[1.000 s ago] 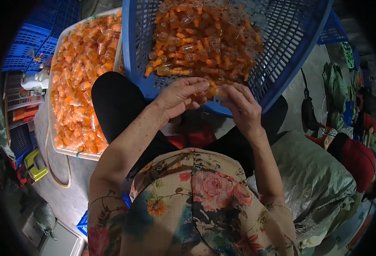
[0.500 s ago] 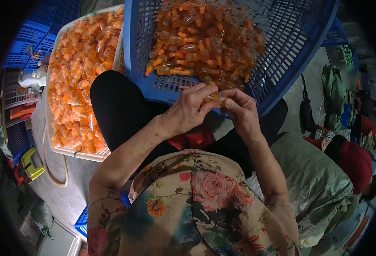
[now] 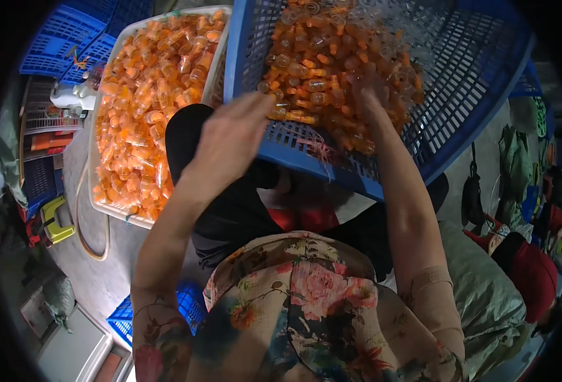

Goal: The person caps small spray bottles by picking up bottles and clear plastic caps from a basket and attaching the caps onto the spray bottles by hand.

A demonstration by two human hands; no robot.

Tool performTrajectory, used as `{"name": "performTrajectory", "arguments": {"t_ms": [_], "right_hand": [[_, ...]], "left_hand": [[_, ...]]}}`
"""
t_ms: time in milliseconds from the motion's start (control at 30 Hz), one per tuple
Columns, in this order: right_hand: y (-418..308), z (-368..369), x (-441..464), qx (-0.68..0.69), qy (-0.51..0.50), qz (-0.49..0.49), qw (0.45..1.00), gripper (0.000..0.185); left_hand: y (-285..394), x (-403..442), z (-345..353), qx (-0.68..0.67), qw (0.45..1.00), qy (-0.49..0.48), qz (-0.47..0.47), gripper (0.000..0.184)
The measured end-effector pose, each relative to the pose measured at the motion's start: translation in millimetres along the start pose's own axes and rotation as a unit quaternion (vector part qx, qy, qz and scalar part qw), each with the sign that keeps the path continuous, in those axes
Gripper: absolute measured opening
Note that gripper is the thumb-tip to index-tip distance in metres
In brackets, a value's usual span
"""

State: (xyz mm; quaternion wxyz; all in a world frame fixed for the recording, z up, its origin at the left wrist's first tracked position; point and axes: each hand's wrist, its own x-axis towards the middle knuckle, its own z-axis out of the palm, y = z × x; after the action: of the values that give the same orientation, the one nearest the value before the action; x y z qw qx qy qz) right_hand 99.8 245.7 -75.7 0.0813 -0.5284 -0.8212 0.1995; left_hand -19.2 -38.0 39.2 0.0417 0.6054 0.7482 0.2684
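Resting across my lap, a blue plastic basket (image 3: 332,173) is tilted and holds a heap of small clear bottles with orange caps (image 3: 313,83). My right hand (image 3: 369,89) reaches into this heap; its fingers are dim and partly hidden among the bottles, so their grip is unclear. Over the basket's near left corner, my left hand (image 3: 233,130) is smeared by motion, with its fingers toward the rim. Whether it holds anything cannot be made out. A pink string tie (image 3: 319,149) hangs at the basket's near side.
Left of my knee stands a white basket (image 3: 118,215) full of similar orange bottles (image 3: 141,108). Blue crates (image 3: 64,32) are stacked at the far left. A pale green sack (image 3: 485,286) lies at my right, beside a person in red (image 3: 533,274).
My hands were together over the near rim with a small orange bottle between them. They have parted: the left swung left, the right reached forward into the heap. The view has shifted.
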Motion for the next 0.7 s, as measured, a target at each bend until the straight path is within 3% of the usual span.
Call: {"name": "performTrajectory", "arguments": {"t_ms": [100,200,233,267,333,367,400,433,467,500,533,567,633,700], "right_hand": [[18.9,16.2,12.8,-0.012,0.028,-0.057,0.998,0.04],[37.8,-6.0,-10.6,0.016,0.041,-0.135,0.99,0.035],[43.5,-20.3,-24.2,0.141,-0.003,-0.122,0.982,0.035],[48.8,-33.2,-38.4,0.267,-0.045,-0.106,0.957,0.036],[59.3,-50.3,-67.6,0.323,-0.071,-0.063,0.941,0.036],[61.7,-55.6,-81.4,0.377,-0.097,-0.02,0.921,0.036],[60.5,-58.3,-93.8,0.382,-0.097,-0.022,0.919,0.036],[57.1,-59.4,-106.1,0.406,-0.086,-0.062,0.908,0.033],[53.4,-60.6,-117.6,0.428,-0.074,-0.101,0.895,0.031],[47.1,-64.4,-126.9,0.431,-0.074,-0.101,0.894,0.031],[37.2,-70.8,-134.2,0.376,-0.077,-0.183,0.905,0.03],[26.5,-77.4,-140.4,0.318,-0.078,-0.264,0.907,0.03],[15.7,-83.0,-145.9,0.269,-0.05,-0.305,0.912,0.033],[12.6,-86.2,-144.8,0.227,-0.003,-0.384,0.895,0.035]], "left_hand": [[-10.9,44.6,83.0,0.064,0.983,-0.171,-0.024,0.035],[-22.5,63.1,108.5,0.165,0.942,-0.29,-0.027,0.034],[-22.5,64.4,111.7,0.216,0.91,-0.353,-0.04,0.035],[-24.9,60.9,114.8,0.216,0.91,-0.353,-0.039,0.035],[-32.6,49.0,115.6,0.187,0.952,-0.241,0.001,0.04],[-29.3,50.5,108.3,0.193,0.951,-0.242,0.001,0.04],[-22.6,55.0,97.3,-0.026,0.964,-0.248,-0.096,0.04],[-16.3,56.3,89.8,-0.244,0.921,-0.238,-0.188,0.041],[-10.0,51.8,86.1,-0.24,0.922,-0.239,-0.188,0.041],[-2.6,44.8,82.3,-0.503,0.79,-0.236,-0.26,0.039],[3.1,38.6,78.9,-0.72,0.585,-0.209,-0.308,0.037],[7.4,34.0,79.2,-0.718,0.589,-0.206,-0.309,0.037],[13.8,28.1,81.6,-0.751,0.546,-0.206,-0.309,0.022],[11.3,27.0,78.0,-0.749,0.54,-0.222,-0.314,0.021]]}}
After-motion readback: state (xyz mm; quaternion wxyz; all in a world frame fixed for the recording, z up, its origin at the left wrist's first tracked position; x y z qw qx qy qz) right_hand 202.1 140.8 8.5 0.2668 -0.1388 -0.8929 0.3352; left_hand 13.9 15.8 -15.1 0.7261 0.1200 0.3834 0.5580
